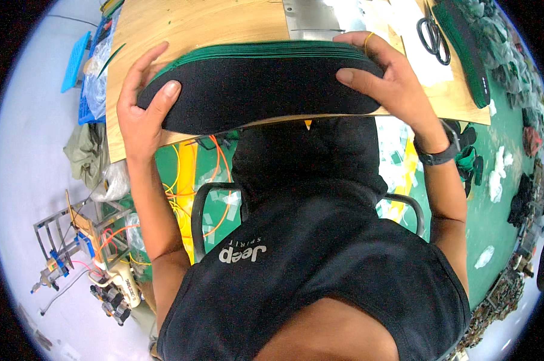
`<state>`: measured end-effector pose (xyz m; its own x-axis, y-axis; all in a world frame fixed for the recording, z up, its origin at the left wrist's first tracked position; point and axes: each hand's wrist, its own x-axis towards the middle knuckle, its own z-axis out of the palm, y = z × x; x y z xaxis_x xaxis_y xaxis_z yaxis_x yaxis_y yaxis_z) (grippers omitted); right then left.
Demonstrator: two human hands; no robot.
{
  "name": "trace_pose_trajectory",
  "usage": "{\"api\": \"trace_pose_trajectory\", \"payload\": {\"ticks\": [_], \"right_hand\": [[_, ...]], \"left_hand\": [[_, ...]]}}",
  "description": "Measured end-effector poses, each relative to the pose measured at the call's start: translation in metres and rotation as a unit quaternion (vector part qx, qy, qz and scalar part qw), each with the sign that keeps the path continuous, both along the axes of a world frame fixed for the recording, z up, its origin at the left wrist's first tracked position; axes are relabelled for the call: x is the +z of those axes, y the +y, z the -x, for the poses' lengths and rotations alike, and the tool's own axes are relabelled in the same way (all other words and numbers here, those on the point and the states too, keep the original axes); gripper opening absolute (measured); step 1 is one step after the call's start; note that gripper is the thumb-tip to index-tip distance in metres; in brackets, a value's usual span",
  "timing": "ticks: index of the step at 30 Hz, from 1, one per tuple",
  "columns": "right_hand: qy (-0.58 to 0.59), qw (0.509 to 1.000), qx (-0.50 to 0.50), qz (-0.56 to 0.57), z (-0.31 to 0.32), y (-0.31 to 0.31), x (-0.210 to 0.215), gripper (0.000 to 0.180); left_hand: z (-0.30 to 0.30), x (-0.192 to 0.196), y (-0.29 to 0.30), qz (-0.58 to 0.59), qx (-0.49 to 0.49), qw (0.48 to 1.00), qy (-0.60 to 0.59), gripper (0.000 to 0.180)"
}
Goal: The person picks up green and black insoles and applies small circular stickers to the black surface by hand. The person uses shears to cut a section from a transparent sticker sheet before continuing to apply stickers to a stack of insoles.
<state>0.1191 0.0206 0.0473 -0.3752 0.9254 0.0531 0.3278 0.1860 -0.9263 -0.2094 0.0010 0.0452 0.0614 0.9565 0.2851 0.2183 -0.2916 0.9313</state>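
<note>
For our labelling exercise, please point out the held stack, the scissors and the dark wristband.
Held stack point(260, 90): head view, middle of its black face.
Scissors point(435, 37): head view, black handles.
Dark wristband point(442, 155): head view, strap.

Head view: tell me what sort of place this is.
Probably a workshop or small factory: the left hand and right hand hold a stack of sole-shaped pieces, scissors lie nearby, and white scraps litter the green floor.

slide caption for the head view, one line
Left hand and right hand holding a stack of curved black, green-edged pieces at the edge of a wooden table, scissors at right.
</note>
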Motion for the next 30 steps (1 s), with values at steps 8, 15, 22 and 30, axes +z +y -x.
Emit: {"api": "trace_pose_trajectory", "payload": {"ticks": [8,15,22,30], "right_hand": [[0.077,0.964,-0.150,-0.203,0.005,-0.001,-0.026,0.035],[0.093,0.975,-0.086,-0.182,0.013,0.000,-0.040,0.043],[-0.092,0.960,0.008,-0.265,-0.009,-0.007,-0.028,0.071],[-0.129,0.961,-0.007,-0.243,-0.014,-0.013,-0.021,0.074]], "left_hand": [[0.001,-0.035,0.010,0.014,0.103,0.992,-0.077,0.066],[0.001,-0.041,0.011,-0.019,-0.002,0.998,-0.060,0.058],[0.018,-0.037,-0.001,-0.001,-0.088,0.995,0.055,0.089],[0.021,-0.029,-0.007,0.081,-0.080,0.993,0.001,0.098]]}}
